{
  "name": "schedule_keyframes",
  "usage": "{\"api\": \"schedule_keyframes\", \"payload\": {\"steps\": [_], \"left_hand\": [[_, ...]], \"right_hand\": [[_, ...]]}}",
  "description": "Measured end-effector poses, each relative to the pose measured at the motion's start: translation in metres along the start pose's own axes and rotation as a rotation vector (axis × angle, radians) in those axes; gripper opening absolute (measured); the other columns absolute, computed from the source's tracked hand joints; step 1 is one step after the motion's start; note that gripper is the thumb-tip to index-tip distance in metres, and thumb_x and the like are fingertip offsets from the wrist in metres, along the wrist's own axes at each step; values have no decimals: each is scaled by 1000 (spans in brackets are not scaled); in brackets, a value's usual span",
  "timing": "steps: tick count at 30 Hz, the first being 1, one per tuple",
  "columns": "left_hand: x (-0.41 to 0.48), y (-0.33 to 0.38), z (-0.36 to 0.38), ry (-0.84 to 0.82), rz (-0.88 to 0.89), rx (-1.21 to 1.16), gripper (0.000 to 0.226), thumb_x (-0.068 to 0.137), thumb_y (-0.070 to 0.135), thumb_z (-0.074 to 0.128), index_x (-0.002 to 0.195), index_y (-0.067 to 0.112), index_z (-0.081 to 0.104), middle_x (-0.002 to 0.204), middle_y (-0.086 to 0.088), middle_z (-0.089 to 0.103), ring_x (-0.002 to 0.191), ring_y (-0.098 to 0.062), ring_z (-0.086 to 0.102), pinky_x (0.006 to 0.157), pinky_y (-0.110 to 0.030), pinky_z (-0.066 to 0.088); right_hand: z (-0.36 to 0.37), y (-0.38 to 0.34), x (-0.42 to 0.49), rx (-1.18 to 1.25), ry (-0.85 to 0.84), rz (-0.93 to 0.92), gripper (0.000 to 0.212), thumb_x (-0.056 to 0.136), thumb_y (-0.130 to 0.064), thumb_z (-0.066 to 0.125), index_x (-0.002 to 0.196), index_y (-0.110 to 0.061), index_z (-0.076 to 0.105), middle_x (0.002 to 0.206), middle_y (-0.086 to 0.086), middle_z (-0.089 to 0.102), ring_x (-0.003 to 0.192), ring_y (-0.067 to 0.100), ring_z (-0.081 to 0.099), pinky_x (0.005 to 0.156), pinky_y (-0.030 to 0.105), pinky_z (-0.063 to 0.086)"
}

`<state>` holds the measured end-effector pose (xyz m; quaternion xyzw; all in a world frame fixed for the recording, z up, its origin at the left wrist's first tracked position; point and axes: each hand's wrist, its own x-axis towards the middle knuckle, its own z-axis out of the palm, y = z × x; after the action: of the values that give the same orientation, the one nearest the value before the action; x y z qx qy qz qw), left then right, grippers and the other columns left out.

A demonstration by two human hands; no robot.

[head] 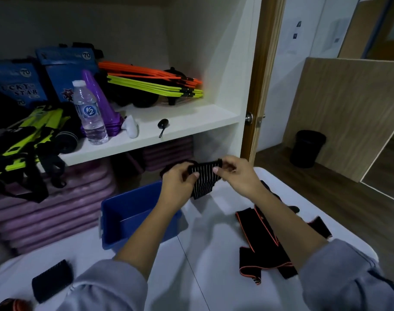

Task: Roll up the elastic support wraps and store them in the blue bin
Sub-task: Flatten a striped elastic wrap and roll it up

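Both hands, left hand [179,184] and right hand [235,176], pinch a ribbed, white-striped black elastic wrap [202,179] at frame centre, above the glossy rectangular blue bin [128,212].

Hands: left hand [177,178] and right hand [236,173] pinch a striped wrap [202,178] above the table [205,261].
Bin: blue bin [124,217] under the left forearm.
Table: orange-edged wraps [264,248] at right; dark piece [52,280], perhaps another wrap, at left.

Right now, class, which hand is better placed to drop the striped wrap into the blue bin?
Probably left: left hand grips the striped wrap beside the blue bin; right hand is farther.
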<state>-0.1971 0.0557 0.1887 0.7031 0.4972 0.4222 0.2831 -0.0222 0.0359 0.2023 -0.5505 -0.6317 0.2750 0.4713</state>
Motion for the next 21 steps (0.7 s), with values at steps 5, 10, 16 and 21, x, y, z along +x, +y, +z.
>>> {"api": "schedule_keyframes", "payload": {"steps": [5, 10, 16, 21], "left_hand": [[-82, -62, 28, -213, -108, 92, 16, 87, 11, 61, 102, 10, 68, 91, -2, 64, 81, -14, 59, 67, -12, 42], [-166, -128, 47, -465, -265, 140, 12, 84, 12, 63, 93, 15, 71, 83, -2, 65, 73, -8, 57, 62, -7, 38], [-231, -160, 48, -687, -275, 212, 23, 73, 22, 60, 87, 11, 76, 79, 5, 64, 76, -6, 60, 68, -18, 41], [-251, -176, 42, -826, -95, 305, 42, 67, -7, 52, 101, 9, 73, 102, -14, 67, 95, -25, 60, 81, -32, 47]], "right_hand": [[30, 67, -82, -125, -218, 207, 9, 82, -17, 70, 85, -20, 62, 72, -4, 60, 66, 7, 54, 67, 20, 45], [68, 111, -170, -111, -437, 385, 16, 79, -7, 68, 82, -22, 62, 74, -6, 60, 63, -4, 55, 61, 9, 43], [102, 141, -233, -305, -668, 407, 23, 74, -6, 65, 97, -12, 68, 87, -4, 60, 82, 14, 60, 62, 6, 40], [109, 147, -255, -404, -824, 354, 37, 76, 2, 63, 110, -12, 67, 106, 6, 57, 88, 14, 55, 65, 2, 35]]}}
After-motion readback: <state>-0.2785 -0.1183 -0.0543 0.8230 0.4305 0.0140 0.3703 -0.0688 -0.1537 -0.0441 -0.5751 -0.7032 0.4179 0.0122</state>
